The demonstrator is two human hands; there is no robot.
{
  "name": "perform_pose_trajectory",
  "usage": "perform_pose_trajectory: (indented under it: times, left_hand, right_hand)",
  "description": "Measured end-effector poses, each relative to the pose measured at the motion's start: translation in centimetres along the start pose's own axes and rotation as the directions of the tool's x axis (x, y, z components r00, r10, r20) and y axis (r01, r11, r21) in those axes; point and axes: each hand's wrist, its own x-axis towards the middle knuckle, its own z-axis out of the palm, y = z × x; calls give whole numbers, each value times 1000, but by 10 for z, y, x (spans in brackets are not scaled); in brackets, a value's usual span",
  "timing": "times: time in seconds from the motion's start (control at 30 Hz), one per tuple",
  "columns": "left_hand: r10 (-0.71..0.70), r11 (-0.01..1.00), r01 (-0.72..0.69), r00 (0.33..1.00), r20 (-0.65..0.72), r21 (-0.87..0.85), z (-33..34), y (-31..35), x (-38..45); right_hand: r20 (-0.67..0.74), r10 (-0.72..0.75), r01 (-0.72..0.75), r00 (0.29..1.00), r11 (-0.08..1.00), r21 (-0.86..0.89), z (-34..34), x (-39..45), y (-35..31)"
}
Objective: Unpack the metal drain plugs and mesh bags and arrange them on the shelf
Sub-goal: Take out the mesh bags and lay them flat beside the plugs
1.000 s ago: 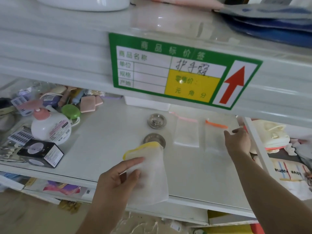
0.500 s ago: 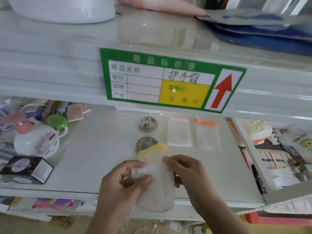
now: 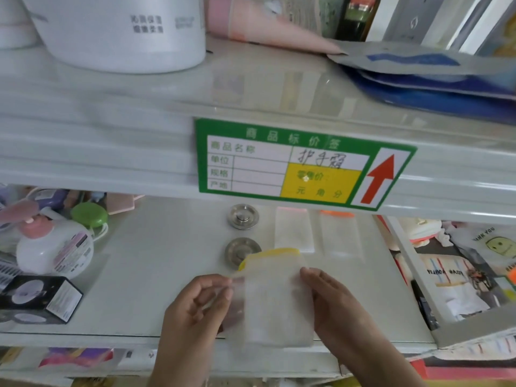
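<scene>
I see both hands holding the yellow-trimmed bag [image 3: 275, 300] just above the shelf's [image 3: 156, 263] front edge: left hand [image 3: 195, 317] pinches its left side, right hand [image 3: 332, 305] grips its right. Behind the bag lie two plugs [image 3: 242, 216], the nearer plug [image 3: 237, 248] partly covered; two more bags [image 3: 294, 233] lie right of them.

Both hands are raised side by side just in front of the shelf [image 3: 173, 275] edge. The left hand [image 3: 195, 308] pinches a mesh bag [image 3: 275, 300] with curled fingers; the right hand [image 3: 332, 300] grips its opposite edge, thumb on top.
</scene>
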Motion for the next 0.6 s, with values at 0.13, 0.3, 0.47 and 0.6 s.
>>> perform_pose_trajectory:
  times: [0.13, 0.3, 0.47, 0.6]
  left_hand:
    - [-8, 1000, 10, 998, -56, 25, -12, -1, 4]
    - [2, 999, 2, 995, -103, 38, -26, 2, 10]
    - [12, 996, -3, 994, -104, 84, -26, 3, 13]
    - [-15, 995, 23, 996, -90, 92, -25, 2, 13]
  right_hand:
    - [-156, -137, 108, 978, 978, -181, -12, 2, -28]
    - [-197, -187, 34, 962, 801, -597, -15, 10, -41]
    - [-182, -157, 66, 971, 902, -427, -19, 27, -28]
    - [-396, -235, -104, 888, 736, -669, -50, 37, -6]
